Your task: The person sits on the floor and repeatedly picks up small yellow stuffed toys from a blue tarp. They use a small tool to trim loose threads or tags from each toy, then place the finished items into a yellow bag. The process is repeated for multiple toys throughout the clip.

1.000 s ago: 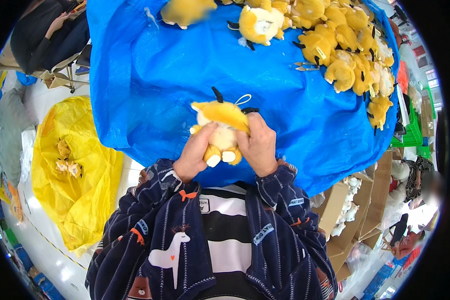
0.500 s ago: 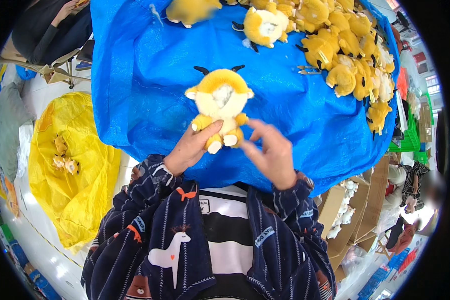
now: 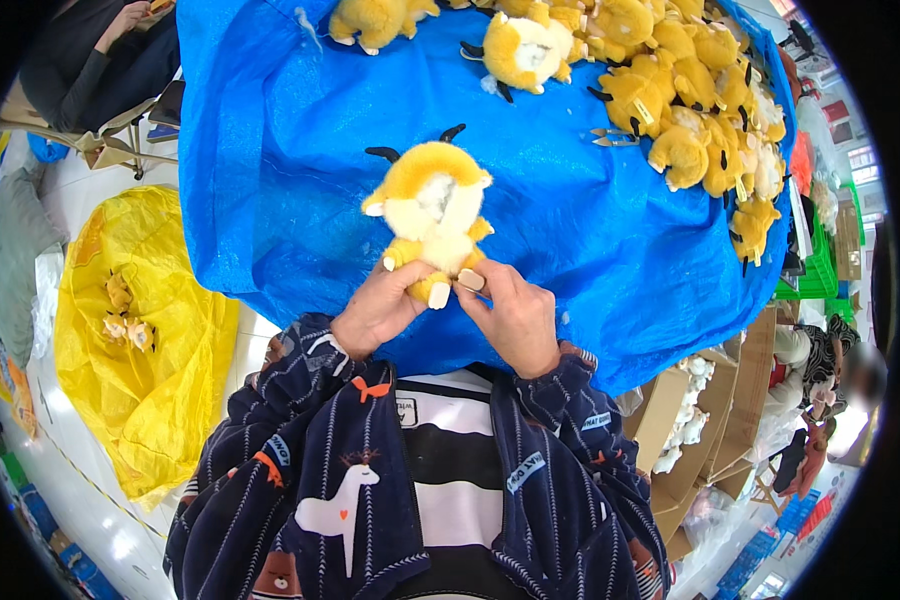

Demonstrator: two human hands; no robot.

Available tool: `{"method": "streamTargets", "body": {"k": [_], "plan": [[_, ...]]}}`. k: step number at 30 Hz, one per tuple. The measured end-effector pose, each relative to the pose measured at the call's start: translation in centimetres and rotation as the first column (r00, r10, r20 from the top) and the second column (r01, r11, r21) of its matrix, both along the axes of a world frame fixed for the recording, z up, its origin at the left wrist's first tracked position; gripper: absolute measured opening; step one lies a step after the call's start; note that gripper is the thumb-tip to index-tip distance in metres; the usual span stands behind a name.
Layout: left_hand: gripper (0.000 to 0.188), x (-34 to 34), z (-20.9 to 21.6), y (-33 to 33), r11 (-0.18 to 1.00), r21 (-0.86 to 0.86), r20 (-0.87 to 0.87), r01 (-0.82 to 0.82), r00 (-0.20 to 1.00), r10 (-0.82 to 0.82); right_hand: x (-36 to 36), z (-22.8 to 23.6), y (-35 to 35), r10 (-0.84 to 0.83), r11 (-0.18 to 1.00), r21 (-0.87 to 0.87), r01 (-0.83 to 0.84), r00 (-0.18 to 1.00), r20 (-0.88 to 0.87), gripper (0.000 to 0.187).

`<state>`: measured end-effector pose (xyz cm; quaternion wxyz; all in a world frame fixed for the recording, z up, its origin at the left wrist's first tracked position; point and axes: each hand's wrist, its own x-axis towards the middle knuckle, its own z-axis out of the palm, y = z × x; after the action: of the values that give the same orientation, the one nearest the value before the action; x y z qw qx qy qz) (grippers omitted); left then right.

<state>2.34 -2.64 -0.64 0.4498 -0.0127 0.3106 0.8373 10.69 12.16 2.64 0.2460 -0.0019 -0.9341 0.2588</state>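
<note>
A yellow and cream plush toy with dark horns lies face up, tilted a little to the left, on the blue sheet. An opening in its face shows white stuffing. My left hand is closed round its lower body and one leg, its thumb on top. With thumb and fingers my right hand pinches the toy's other leg, whose pale foot sole shows between them. Farther off, another plush toy with a similar opening lies on the sheet.
Many yellow plush toys are heaped at the far right. Small metal snips lie beside them. A yellow sack holding several toys spreads on the floor at left. At right stands a cardboard box with white pieces. Someone sits at far left.
My right hand has moved in to the left and taken hold of the toy's leg. The toy has shifted slightly and tilted to the left. My left hand keeps its hold.
</note>
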Motion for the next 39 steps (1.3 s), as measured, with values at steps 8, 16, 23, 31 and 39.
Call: {"method": "streamTargets", "body": {"k": [8,16,23,31,39], "plan": [[0.039,0.6,-0.7,0.6,0.996,0.076,0.108,-0.041,0.994,0.033,0.1,-0.8,0.7,0.106,0.067,-0.939,0.337,0.933,0.343,0.013],[0.049,0.0,0.6,-2.2,0.812,-0.373,-0.780,-0.450,0.626,-0.011,-0.4,-0.4,0.7,-0.296,0.737,-0.610,0.292,0.950,0.097,0.015],[0.071,0.2,4.5,0.6,0.786,-0.113,-0.983,-0.608,0.183,0.000,-0.1,-2.4,0.3,0.101,0.984,-0.123,-0.125,0.976,-0.191,0.036],[0.034,-1.9,0.1,-0.7,0.957,0.126,-0.092,-0.261,0.958,0.273,0.1,-0.5,-0.6,0.125,0.990,-0.056,-0.133,0.984,-0.125,0.018],[0.045,-2.6,-1.6,-2.3,0.951,0.303,-0.215,-0.056,0.969,0.125,-0.1,0.9,-0.1,0.049,0.505,-0.861,0.065,0.993,0.104,0.017]]}}
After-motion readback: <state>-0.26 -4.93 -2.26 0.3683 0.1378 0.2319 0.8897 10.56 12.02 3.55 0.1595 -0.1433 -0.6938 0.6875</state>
